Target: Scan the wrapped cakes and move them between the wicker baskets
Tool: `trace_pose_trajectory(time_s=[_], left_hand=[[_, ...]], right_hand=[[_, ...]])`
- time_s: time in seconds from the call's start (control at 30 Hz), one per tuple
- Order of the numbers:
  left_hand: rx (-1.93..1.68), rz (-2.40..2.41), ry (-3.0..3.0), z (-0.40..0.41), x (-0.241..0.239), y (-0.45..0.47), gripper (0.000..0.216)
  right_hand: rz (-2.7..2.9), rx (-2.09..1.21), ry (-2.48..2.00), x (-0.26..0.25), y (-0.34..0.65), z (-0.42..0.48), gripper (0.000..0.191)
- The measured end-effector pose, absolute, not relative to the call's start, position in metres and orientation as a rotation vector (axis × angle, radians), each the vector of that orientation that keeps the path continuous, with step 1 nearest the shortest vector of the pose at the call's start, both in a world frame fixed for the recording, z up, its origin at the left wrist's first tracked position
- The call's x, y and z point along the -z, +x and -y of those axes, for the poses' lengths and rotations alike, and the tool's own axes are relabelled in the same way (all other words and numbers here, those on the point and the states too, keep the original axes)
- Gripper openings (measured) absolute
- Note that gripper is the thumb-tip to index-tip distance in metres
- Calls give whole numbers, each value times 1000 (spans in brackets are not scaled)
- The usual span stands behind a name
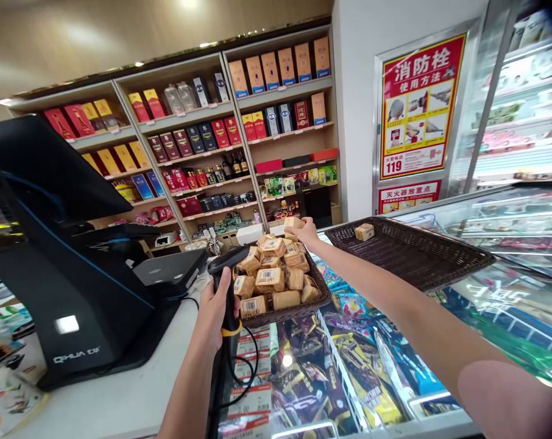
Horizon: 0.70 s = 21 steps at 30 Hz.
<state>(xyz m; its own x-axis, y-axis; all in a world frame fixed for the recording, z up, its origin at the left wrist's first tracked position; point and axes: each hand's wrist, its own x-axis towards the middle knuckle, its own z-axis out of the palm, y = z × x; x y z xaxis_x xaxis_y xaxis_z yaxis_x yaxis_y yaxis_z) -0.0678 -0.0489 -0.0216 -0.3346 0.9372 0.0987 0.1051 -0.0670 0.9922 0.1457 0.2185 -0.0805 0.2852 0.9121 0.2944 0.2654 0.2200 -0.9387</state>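
Observation:
My left hand [219, 305] is wrapped round the handle of a black barcode scanner [230, 259], its head tilted over the near left side of a dark wicker basket [298, 312]. Small tan packages with barcode labels [270, 280] are heaped in that basket. At the heap's far edge, my right hand [307, 233] grips one small tan package [293, 224]. To the right lies a second, shallow wicker basket [408, 259] with a single tan package [364, 231] in its far left corner.
Both baskets rest on a glass-topped freezer [303, 372] of wrapped ice creams. A black register terminal [88, 292] stands on the white counter [139, 390] at left. The scanner's black cable [253, 378] loops below my left hand. Shelves of boxed bottles [184, 143] line the back.

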Motion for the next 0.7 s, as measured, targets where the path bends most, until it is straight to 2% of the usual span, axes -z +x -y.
trace_pose_trajectory(time_s=[0.13, 0.33, 0.5, 0.7], left_hand=[[-1473, -1511, 1188, 48, 25, -68, 55], [-1474, -1477, 1215, 40, 30, -58, 52], [-1467, -1431, 1181, 30, 35, -47, 54], [-1430, -1402, 1194, 21, 40, -20, 54]], right_hand=[[1442, -501, -1376, 80, 131, -257, 76], [1798, -458, -1178, 97, 129, -280, 42], [1770, -281, -1266, 107, 173, -287, 48], [1445, -184, -1789, 136, 288, -292, 48]])
